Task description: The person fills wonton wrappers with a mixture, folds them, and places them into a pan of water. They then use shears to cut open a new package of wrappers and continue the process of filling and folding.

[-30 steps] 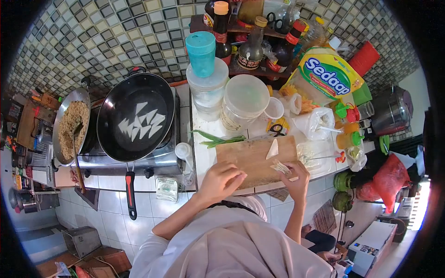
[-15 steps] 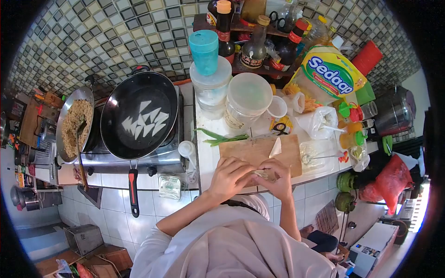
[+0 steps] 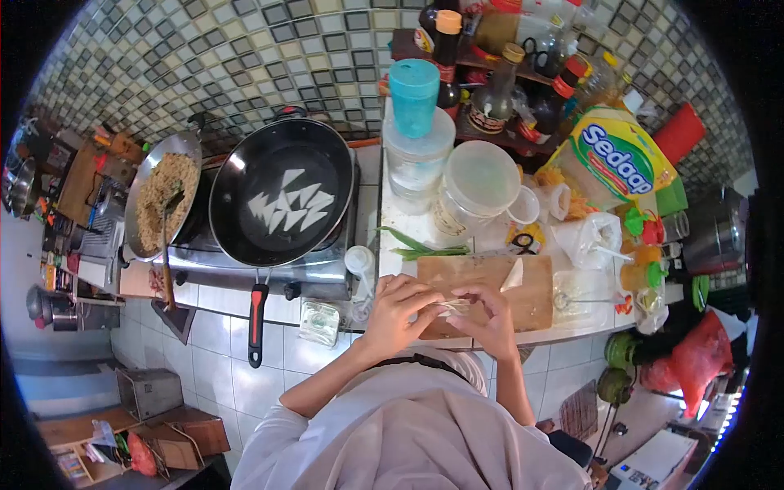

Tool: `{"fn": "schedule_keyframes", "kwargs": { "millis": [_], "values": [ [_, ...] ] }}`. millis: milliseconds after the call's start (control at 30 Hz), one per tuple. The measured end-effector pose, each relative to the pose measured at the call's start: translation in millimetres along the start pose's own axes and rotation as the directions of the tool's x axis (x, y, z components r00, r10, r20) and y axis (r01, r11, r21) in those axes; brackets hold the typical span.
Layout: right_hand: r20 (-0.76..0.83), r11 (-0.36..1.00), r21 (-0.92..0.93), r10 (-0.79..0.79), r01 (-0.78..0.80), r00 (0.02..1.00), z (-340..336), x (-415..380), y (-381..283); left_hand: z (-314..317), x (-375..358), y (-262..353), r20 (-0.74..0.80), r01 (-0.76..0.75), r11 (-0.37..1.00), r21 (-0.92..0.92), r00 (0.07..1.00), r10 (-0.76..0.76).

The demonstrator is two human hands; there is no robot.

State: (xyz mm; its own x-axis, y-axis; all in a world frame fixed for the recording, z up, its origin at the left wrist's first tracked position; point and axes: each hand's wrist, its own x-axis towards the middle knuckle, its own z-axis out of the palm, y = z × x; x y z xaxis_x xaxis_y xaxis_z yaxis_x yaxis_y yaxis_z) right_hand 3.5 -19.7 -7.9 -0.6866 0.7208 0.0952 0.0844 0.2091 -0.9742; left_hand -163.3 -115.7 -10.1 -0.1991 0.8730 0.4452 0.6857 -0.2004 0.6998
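Observation:
Over the near edge of the wooden cutting board [image 3: 531, 306], my two hands meet around a small bunch of thin, pale pieces [image 3: 455, 306]. My left hand [image 3: 404, 314] pinches it from the left with bent fingers. Thumb and fingers of my right hand [image 3: 490, 322] close on its other side. One pale triangular piece [image 3: 513, 275] lies on the board. Several white triangular pieces [image 3: 290, 204] lie flat in the black frying pan [image 3: 245, 237], on the stove to my left. Green leaves [image 3: 420, 245] rest just behind the board.
A wok [image 3: 135, 237] of brown crumbly food with a ladle [image 3: 167, 269] stands left of the frying pan, whose handle [image 3: 257, 327] juts over the stove edge. Plastic tubs [image 3: 480, 180], sauce bottles [image 3: 494, 90] and a yellow packet [image 3: 616, 155] crowd the back. A clear tray [image 3: 576, 298] lies right.
My view has turned slightly left, so the pan and counter items appear farther right. Both hands stay on the bunch, and its pieces look a little more fanned out between my fingers.

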Motion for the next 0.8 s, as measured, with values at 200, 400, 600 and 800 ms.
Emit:
{"fn": "schedule_keyframes", "kwargs": {
  "millis": [200,400,600,800],
  "values": [
    [-0.096,0.993,-0.072,-0.097,0.09,0.991,6.1,10.1,10.9,-55.0,16.9,-30.9,-0.248,0.065,0.977,0.201,0.969,-0.014],
    [-0.073,0.996,0.0,-0.089,0.089,0.993,17.5,6.6,29.1,-150.4,58.3,-118.0,-0.583,0.193,0.911,0.364,0.81,0.062],
    [-0.022,0.972,-0.193,-0.137,0.13,0.99,17.8,7.8,16.1,-199.8,64.7,-214.6,-0.608,0.506,0.718,0.478,0.78,-0.145],
    [-0.035,0.954,-0.238,-0.194,0.18,0.98,16.4,8.6,21.0,-194.1,65.0,-267.3,-0.559,0.613,0.38,0.693,0.789,-0.254]
  ]
}}
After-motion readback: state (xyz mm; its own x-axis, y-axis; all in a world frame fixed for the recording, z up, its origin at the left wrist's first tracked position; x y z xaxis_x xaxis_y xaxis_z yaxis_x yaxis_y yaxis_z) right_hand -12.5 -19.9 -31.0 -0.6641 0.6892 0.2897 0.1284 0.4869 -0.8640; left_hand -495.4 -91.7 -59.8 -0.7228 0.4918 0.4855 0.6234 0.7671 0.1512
